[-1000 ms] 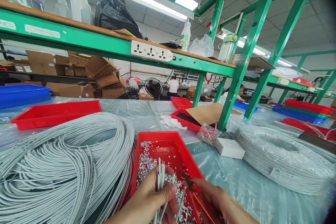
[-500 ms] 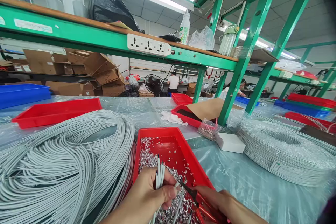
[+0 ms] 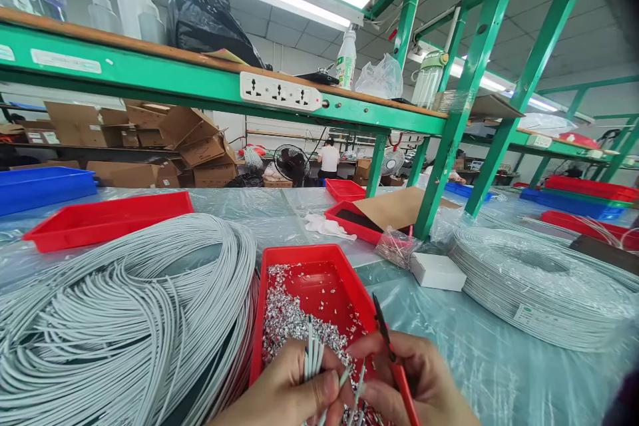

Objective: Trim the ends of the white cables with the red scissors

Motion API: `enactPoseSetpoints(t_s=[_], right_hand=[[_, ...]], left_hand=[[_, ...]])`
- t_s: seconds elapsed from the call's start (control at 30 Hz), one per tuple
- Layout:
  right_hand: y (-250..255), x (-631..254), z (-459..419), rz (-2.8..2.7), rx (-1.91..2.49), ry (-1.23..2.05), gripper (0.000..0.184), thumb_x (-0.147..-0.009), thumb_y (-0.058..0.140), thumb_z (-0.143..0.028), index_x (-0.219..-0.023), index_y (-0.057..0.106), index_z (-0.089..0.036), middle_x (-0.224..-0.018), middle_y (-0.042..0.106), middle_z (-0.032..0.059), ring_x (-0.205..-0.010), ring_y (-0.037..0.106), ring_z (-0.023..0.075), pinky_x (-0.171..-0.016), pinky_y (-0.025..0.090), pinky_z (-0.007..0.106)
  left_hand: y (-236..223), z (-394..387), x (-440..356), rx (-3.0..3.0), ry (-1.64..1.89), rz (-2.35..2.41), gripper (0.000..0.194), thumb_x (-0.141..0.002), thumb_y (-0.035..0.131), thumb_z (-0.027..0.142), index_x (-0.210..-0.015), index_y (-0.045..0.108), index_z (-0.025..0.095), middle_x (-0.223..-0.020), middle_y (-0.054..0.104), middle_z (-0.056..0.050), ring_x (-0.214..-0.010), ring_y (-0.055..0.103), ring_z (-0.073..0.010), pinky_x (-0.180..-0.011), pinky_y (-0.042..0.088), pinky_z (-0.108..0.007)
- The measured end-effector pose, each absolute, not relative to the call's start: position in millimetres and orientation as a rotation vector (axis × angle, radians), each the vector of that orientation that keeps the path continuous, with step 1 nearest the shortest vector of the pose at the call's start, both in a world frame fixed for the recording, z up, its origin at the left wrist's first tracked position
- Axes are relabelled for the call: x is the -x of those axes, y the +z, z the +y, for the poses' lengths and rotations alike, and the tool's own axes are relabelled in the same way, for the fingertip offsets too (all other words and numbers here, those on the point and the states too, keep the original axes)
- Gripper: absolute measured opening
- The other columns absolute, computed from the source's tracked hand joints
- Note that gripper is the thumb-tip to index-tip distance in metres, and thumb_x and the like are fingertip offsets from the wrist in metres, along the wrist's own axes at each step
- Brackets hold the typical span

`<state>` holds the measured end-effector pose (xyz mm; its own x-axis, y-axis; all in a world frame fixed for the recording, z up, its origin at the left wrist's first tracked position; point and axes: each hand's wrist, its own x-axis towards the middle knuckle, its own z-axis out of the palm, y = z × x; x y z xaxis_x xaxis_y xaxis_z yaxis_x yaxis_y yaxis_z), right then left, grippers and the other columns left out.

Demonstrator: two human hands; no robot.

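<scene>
My left hand (image 3: 302, 379) is closed around a small bundle of thin white cables (image 3: 313, 354), their ends pointing up; one shows a dark tip. In my right hand (image 3: 414, 373) is a red-handled hand tool (image 3: 403, 383) with narrow dark jaws pointing up and away from the cables; whether it is pliers or scissors I cannot tell. The right thumb and forefinger are near a cable end beside the left fingers; contact is unclear. Both hands are over the near end of a red tray (image 3: 367, 286) holding many silvery scraps (image 3: 284, 313).
A big loose coil of white cable (image 3: 214, 293) lies left of the tray. To the right are a wrapped cable coil (image 3: 499, 299) and a white box (image 3: 439, 271). Green posts (image 3: 444, 166) hold a shelf with a power strip (image 3: 279, 91). Another person (image 3: 329, 158) sits far back.
The tool's jaws have left the cable end and swung upward. My right hand has turned, bringing its thumb and forefinger toward the cables. My left hand still holds the bundle, slightly lower and farther right.
</scene>
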<state>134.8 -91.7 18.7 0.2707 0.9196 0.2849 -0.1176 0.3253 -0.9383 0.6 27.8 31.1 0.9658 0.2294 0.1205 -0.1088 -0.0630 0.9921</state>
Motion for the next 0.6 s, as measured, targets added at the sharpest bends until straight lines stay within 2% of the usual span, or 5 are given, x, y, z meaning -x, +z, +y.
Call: enactPoseSetpoints(t_s=[0.1,0.2,0.43,0.53,0.6], right_hand=[[22.3,-128.7,-79.0,-1.081,0.841,0.972,0.022,-0.069,0.075,-0.024,-0.076,0.056,-0.018,-0.059,0.064,0.0011,-0.048,0.059,0.0108,-0.046,0.036,0.017],[26.3,-125.5,-77.7,-1.076,0.826,0.895,0.019,-0.067,0.077,-0.021,-0.072,0.059,-0.017,-0.054,0.061,-0.0014,-0.044,0.057,0.0096,-0.048,0.039,0.017],[32.3,-121.8,-84.0,-0.979,1.038,0.748,0.031,-0.056,0.083,-0.028,-0.062,0.058,-0.012,-0.047,0.051,-0.0025,-0.04,0.035,0.0032,-0.043,0.022,0.015],[34.3,-121.3,-84.5,-1.029,1.076,0.714,0.031,-0.057,0.082,-0.03,-0.06,0.057,-0.011,-0.045,0.043,-0.004,-0.043,0.028,0.0034,-0.043,0.018,0.016],[34.6,-121.7,-85.6,-1.064,1.07,0.729,0.029,-0.057,0.082,-0.028,-0.059,0.058,-0.012,-0.044,0.035,-0.0059,-0.043,0.022,0.0035,-0.043,0.021,0.016]], left_hand=[[29.5,26.6,0.7,-1.581,0.278,0.138,0.055,-0.068,0.059,0.067,-0.073,0.05,0.013,-0.056,0.046,0.001,-0.049,0.033,-0.0067,-0.051,0.023,-0.022],[30.4,27.2,0.0,-1.611,0.308,0.092,0.054,-0.072,0.057,0.066,-0.073,0.053,0.012,-0.054,0.046,0.001,-0.047,0.032,-0.0065,-0.049,0.022,-0.021],[25.1,30.1,-3.3,-1.621,0.313,0.027,0.053,-0.073,0.055,0.066,-0.071,0.049,0.013,-0.053,0.046,0.002,-0.044,0.03,-0.0054,-0.045,0.023,-0.02],[22.4,31.9,-4.0,-1.622,0.295,0.01,0.052,-0.075,0.055,0.065,-0.073,0.05,0.013,-0.053,0.046,0.002,-0.043,0.031,-0.0055,-0.044,0.023,-0.02],[22.6,31.9,-3.9,-1.64,0.279,0.033,0.053,-0.074,0.054,0.066,-0.073,0.051,0.013,-0.053,0.046,0.002,-0.043,0.031,-0.0057,-0.044,0.022,-0.021]])
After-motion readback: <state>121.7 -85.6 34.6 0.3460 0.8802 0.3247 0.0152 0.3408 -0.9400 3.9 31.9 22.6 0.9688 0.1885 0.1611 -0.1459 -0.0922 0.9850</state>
